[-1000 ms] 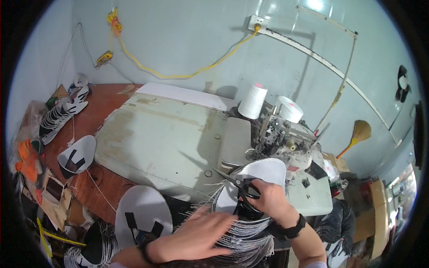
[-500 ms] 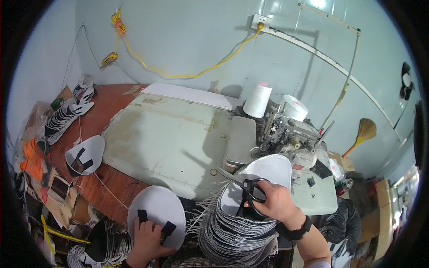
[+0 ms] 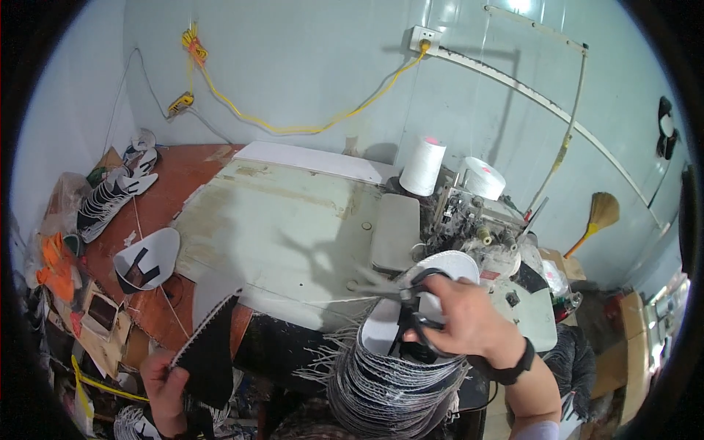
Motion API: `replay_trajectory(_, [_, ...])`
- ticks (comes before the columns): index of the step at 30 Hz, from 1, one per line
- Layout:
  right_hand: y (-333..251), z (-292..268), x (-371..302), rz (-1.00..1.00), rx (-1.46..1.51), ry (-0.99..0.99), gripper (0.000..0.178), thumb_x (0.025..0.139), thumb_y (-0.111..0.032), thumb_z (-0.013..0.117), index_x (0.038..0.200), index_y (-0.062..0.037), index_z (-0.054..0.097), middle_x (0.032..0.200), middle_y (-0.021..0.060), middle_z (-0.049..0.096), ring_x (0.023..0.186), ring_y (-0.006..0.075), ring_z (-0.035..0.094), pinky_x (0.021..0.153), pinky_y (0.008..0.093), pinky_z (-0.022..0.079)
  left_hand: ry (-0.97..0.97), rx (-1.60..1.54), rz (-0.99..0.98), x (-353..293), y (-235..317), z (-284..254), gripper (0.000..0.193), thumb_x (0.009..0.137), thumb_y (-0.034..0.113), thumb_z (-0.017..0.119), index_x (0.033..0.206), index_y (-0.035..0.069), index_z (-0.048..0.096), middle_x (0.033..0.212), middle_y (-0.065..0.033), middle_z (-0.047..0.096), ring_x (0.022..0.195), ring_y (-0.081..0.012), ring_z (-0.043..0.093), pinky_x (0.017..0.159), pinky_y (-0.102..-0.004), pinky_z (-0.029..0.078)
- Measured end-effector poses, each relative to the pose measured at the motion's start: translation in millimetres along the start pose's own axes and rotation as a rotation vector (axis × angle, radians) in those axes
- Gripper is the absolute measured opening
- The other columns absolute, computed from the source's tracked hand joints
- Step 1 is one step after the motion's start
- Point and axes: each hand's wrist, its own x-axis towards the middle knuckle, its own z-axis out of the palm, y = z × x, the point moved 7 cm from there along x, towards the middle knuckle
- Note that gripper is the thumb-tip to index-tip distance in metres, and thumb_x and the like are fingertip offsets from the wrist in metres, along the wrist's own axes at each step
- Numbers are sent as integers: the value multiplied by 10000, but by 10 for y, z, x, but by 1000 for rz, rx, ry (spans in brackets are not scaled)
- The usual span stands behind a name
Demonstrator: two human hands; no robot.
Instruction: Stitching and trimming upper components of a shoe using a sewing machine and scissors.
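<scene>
My left hand (image 3: pixel 165 389), at the lower left, grips the edge of a fabric piece (image 3: pixel 213 359) between thumb and fingers. Its black side faces me, with white stitching along the rim; a paler part shows behind. My right hand (image 3: pixel 473 319) has its fingers in the black handles of a pair of scissors (image 3: pixel 412 295), whose blurred blades point left. Just below the scissors stands a thick stack of similar white-and-black pieces (image 3: pixel 392 392), with loose thread ends fringing its left side. A thin white thread runs across the machine table between the held piece and the scissors.
An overlock sewing machine (image 3: pixel 477 220) with white thread cones (image 3: pixel 423 167) stands behind the stack. One more white piece with black straps (image 3: pixel 149 258) lies on the red-brown tabletop (image 3: pixel 191 172). At the far left is a row of stitched pieces (image 3: pixel 110 202) beside orange cloth (image 3: pixel 56 265).
My left hand has moved left, lifting and turning the piece from its white face to its black side. My right hand with the scissors has shifted slightly right.
</scene>
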Motion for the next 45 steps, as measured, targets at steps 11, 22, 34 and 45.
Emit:
replay_trajectory(11, [263,322,56,180,-106,1,371,824,-318,697,1006,-17,579,734,158,649,651,289,657,573,345,515,-188,-320,231,469,523,1362,225,816,124,704,959,-36,637,840,-86,645,698,-124,576,635,-270,462])
replay_trajectory(22, [460,513,-82,370,-176,-189,346,784,-310,717,992,-54,613,800,176,666,730,372,651,642,449,515,-1251,143,615,-210,-148,2796,492,890,349,629,1233,16,512,1128,-198,614,1020,-363,599,855,-459,478])
replay_trajectory(34, [144,684,73,16,-310,-95,501,776,-474,704,990,-35,591,804,117,630,725,307,639,616,367,483,-581,168,238,347,434,1005,194,775,142,715,847,-31,664,721,-130,663,694,-277,681,619,-332,486])
replay_trajectory(45, [290,-43,-109,346,41,167,315,769,-227,754,958,-24,605,817,136,671,694,263,643,614,349,504,-1552,483,449,-483,-245,3500,305,939,350,521,939,46,549,791,-199,649,742,-418,640,646,-504,514])
